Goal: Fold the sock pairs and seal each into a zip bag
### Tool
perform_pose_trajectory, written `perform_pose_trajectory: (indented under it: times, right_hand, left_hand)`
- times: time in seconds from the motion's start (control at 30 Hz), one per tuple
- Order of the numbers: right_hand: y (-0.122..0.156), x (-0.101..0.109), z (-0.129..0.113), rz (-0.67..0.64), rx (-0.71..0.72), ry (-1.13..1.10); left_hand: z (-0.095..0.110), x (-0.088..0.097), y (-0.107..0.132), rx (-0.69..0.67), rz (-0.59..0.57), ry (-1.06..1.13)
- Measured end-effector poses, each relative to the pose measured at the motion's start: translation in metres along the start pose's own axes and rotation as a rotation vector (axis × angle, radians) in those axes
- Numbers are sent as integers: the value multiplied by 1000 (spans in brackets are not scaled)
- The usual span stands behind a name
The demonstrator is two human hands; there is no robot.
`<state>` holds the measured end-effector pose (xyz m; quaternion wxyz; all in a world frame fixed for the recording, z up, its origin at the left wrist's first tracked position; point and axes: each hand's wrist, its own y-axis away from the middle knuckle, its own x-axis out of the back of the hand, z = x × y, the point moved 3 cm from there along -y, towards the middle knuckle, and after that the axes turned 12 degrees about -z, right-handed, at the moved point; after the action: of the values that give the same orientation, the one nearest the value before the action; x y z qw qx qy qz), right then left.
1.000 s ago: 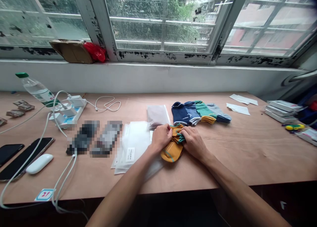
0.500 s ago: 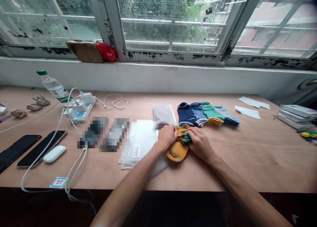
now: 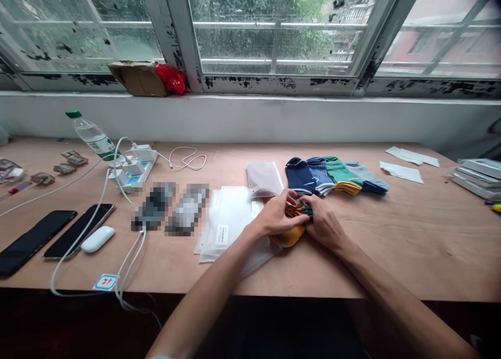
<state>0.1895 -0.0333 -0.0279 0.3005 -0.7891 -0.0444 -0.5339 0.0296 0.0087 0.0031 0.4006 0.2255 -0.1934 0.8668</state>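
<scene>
A mustard-yellow sock (image 3: 288,238) with green trim lies bunched on the table between my two hands. My left hand (image 3: 279,213) grips its left side, thumb across the front and fingers behind. My right hand (image 3: 323,220) is closed on the green-edged right side, its fingertips partly hidden in the folds. Just behind the hands, a row of folded socks holds a navy pair (image 3: 299,175), a blue striped pair (image 3: 320,176), a green pair (image 3: 342,175) and a grey-blue pair (image 3: 368,177). Under my left forearm are frosted plastic bags (image 3: 229,213); a filled frosted packet (image 3: 265,179) lies behind them.
On the left are two dark phones (image 3: 37,239), a white mouse (image 3: 97,239), a power strip (image 3: 136,174) with white cables, and a tilted water bottle (image 3: 92,135). Paper slips (image 3: 401,171) and stacked boxes (image 3: 477,176) are at the right.
My left hand has shifted from a pinch at the sock's top to a wider hold with the thumb over the front. The sock is more bunched up, and the view has shifted slightly.
</scene>
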Motion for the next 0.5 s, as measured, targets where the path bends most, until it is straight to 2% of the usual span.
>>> perform_pose_trajectory:
  times: [0.17, 0.3, 0.4, 0.5]
  right_hand:
    - [0, 6, 1, -4, -48, 5]
    - [0, 9, 8, 127, -127, -104]
    - [-1, 10, 16, 256, -301, -403]
    - [-5, 6, 19, 282, -470, -909]
  left_hand:
    - [-2, 0, 0, 65, -33, -155]
    - [-5, -1, -2, 141, -81, -260]
    - [-3, 3, -3, 134, -5, -272]
    - [-1, 9, -3, 118, 121, -227]
